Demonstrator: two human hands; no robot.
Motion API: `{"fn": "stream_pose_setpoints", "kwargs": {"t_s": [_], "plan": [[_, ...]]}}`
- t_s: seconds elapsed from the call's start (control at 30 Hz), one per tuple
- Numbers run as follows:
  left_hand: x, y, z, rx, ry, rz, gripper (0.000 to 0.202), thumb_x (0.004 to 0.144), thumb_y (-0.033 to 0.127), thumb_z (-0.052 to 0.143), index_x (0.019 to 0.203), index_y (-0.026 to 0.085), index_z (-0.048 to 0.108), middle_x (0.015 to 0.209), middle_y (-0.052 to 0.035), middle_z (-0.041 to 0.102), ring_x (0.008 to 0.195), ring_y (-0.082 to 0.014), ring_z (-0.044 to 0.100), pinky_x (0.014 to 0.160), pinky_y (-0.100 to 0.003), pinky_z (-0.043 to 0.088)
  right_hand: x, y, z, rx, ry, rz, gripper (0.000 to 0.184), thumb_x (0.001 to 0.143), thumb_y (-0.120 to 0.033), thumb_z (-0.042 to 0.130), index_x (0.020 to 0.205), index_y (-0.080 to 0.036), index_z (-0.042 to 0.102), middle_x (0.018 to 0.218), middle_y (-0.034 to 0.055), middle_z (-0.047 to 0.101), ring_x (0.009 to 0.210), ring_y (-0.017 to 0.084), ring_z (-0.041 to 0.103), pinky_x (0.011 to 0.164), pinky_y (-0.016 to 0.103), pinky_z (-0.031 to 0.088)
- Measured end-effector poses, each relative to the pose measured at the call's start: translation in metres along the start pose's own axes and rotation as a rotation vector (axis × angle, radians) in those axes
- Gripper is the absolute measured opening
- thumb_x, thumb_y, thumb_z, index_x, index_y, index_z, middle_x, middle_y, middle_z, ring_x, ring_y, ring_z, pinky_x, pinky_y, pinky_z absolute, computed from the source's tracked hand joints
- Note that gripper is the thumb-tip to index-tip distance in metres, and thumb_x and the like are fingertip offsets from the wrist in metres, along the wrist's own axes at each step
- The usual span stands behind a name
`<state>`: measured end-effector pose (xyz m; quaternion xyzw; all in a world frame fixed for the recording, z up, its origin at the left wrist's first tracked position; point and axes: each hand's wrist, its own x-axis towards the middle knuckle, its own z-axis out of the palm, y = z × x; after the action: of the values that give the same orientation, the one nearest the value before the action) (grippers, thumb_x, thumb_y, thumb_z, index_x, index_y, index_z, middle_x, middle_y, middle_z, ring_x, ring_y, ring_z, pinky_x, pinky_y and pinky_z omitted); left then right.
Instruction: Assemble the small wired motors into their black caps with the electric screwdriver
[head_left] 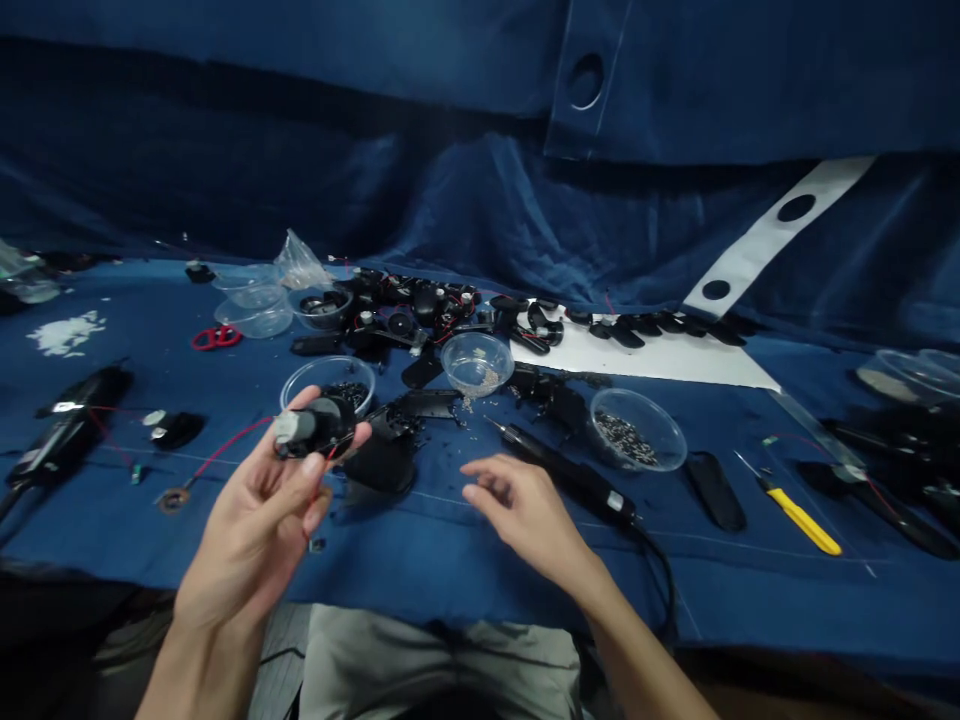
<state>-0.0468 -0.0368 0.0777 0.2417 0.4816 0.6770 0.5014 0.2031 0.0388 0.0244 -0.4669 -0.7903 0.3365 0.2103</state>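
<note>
My left hand (251,520) is raised above the near side of the table, its fingers closed around a small motor in a black housing (319,427) with a silver-coloured end. From it a red wire runs left to a round, brass-coloured disc (174,499). My right hand (529,512) hovers with bent fingers and the thumb apart, holding nothing. Beside it lies a black electric screwdriver (574,480), its bit pointing away to the left. Just beyond the left hand are black plastic shells (380,462) and a clear bowl (289,383) of dark small parts.
A clear bowl (681,440) of screws stands right of the screwdriver. Farther right lies a yellow-handled screwdriver (806,522). Black parts with red wires (420,305) are heaped at the back, beside white paper (645,365). Red-handled scissors (217,338) and another power tool (67,430) lie left.
</note>
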Motion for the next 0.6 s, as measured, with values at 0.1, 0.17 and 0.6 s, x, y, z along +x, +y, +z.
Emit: {"fn": "stream_pose_setpoints", "kwargs": {"t_s": [0.1, 0.17, 0.6], "plan": [[-0.006, 0.001, -0.02, -0.056, 0.094, -0.007, 0.064, 0.079, 0.02, 0.088, 0.139, 0.024, 0.066, 0.111, -0.009, 0.077, 0.112, -0.0271, 0.075, 0.037, -0.009, 0.041, 0.022, -0.001, 0.013, -0.143, -0.053, -0.011, 0.022, 0.095, -0.022, 0.065, 0.114, -0.024, 0.078, 0.098, 0.0035, 0.073, 0.083, 0.017, 0.068, 0.078, 0.03, 0.05], [-0.01, -0.001, -0.031, -0.165, 0.104, -0.047, 0.044, 0.084, 0.023, 0.084, 0.126, 0.023, 0.072, 0.117, -0.0076, 0.075, 0.091, -0.0174, 0.077, 0.036, -0.009, 0.041, 0.04, -0.002, 0.017, -0.235, -0.048, -0.003, 0.026, 0.096, -0.018, 0.06, 0.116, -0.021, 0.078, 0.105, 0.0081, 0.073, 0.093, 0.021, 0.07, 0.083, 0.032, 0.049], [-0.02, -0.026, 0.003, -0.366, -0.23, -0.303, 0.049, 0.097, 0.03, 0.071, 0.145, 0.033, 0.058, 0.107, -0.0058, 0.065, 0.052, 0.0, 0.039, 0.049, -0.015, 0.035, 0.078, 0.007, 0.037, -0.174, -0.004, -0.114, 0.013, 0.088, -0.007, 0.064, 0.08, -0.016, 0.067, 0.09, 0.0072, 0.071, 0.09, 0.02, 0.067, 0.088, 0.034, 0.052]]}}
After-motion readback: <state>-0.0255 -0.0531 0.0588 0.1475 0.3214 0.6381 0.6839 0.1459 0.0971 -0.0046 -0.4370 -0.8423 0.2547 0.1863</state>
